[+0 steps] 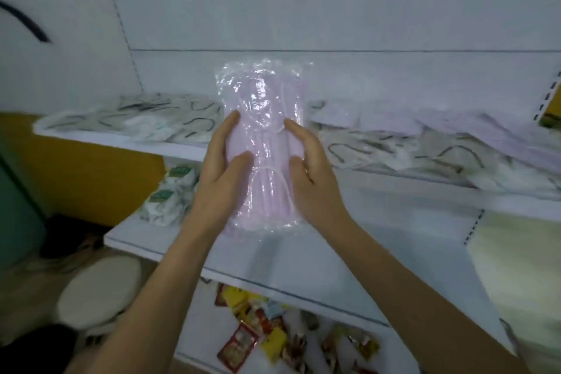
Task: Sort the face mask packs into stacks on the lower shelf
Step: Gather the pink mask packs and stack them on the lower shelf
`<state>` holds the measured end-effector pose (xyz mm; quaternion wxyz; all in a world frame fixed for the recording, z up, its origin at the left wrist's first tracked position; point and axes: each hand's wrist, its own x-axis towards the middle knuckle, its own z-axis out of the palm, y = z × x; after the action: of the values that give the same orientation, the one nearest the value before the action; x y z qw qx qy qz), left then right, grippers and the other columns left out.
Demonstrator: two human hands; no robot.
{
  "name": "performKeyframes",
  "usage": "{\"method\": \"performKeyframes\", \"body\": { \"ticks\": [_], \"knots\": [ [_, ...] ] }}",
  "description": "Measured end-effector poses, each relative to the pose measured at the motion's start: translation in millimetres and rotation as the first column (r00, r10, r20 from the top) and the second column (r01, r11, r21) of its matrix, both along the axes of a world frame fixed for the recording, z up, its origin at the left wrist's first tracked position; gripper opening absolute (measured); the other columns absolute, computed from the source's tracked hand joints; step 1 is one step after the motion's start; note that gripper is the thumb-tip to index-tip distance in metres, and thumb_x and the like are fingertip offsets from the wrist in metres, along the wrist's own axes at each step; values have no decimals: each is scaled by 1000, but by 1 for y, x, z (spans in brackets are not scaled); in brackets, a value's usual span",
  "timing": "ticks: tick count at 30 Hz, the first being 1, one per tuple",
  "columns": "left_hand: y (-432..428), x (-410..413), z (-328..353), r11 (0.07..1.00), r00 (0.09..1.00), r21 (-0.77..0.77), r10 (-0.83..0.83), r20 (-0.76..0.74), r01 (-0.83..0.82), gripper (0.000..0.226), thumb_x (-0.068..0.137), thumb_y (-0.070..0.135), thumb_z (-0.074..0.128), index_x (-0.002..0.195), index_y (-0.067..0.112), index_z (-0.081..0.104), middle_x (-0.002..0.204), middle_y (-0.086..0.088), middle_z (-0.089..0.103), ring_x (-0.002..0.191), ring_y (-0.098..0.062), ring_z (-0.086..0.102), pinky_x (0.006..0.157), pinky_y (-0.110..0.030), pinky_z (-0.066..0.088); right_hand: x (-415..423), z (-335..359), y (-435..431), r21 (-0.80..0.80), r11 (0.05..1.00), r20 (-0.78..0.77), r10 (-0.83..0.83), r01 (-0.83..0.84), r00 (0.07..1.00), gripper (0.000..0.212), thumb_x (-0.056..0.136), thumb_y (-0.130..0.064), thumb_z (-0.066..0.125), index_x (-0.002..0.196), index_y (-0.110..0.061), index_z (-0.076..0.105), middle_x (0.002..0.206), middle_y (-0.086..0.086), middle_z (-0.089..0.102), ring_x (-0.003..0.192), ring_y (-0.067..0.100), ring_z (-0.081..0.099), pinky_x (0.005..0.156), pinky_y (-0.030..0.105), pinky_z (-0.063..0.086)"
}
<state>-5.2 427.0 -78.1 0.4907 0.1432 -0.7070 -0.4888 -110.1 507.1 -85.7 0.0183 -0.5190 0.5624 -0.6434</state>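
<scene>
Upright between left hand [221, 179] and right hand [314, 179], mask pack [265, 130] above shelf edge [273, 287].

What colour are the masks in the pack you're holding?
Pale pink, inside the clear-wrapped pack; the head view shows it.

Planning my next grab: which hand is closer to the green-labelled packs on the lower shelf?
Left. The left hand holds the pink mask pack just right of the green-labelled packs; the right hand holds its far edge, farther away.
</scene>
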Motion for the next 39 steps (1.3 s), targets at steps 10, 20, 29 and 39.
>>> {"method": "performKeyframes", "body": {
  "ticks": [10, 20, 29, 39],
  "knots": [
    [-63, 165, -216, 915, 920, 367, 10, 392, -167, 60, 90, -10, 48, 143, 9, 27, 143, 3, 32, 128, 3, 40, 93, -16, 43, 163, -222, -50, 461, 806, 534, 83, -371, 842, 46, 94, 1, 46, 136, -18, 39, 135, -13, 34, 126, 1, 30, 92, 6, 30],
    [-102, 148, -276, 789, 846, 612, -291, 446, -51, 57, 93, 3, 52, 141, 22, 27, 130, -6, 47, 118, -20, 49, 93, -32, 48, 151, -276, -82, 529, 833, 678, -296, -166, 673, 53, 85, 11, 44, 123, -24, 47, 131, 2, 44, 112, 18, 48, 72, 17, 47],
    [-243, 50, -254, 911, 753, 412, -247, 610, -35, 53, 91, -6, 49, 141, 6, 37, 138, -19, 44, 125, -34, 46, 93, -38, 44, 45, -253, -226, 541, 841, 616, -375, -26, 692, 51, 88, 3, 46, 135, -16, 43, 132, 6, 48, 107, 17, 50, 62, 15, 46],
    [-372, -47, -283, 955, 733, 283, -134, 667, -83, 50, 84, -12, 49, 131, 4, 48, 126, -8, 52, 115, -24, 52, 83, -31, 53, -44, -271, -359, 688, 724, 411, -446, 51, 795, 57, 86, 1, 49, 140, -16, 39, 143, 7, 42, 126, 25, 46, 101, 37, 43]
  ]
}}
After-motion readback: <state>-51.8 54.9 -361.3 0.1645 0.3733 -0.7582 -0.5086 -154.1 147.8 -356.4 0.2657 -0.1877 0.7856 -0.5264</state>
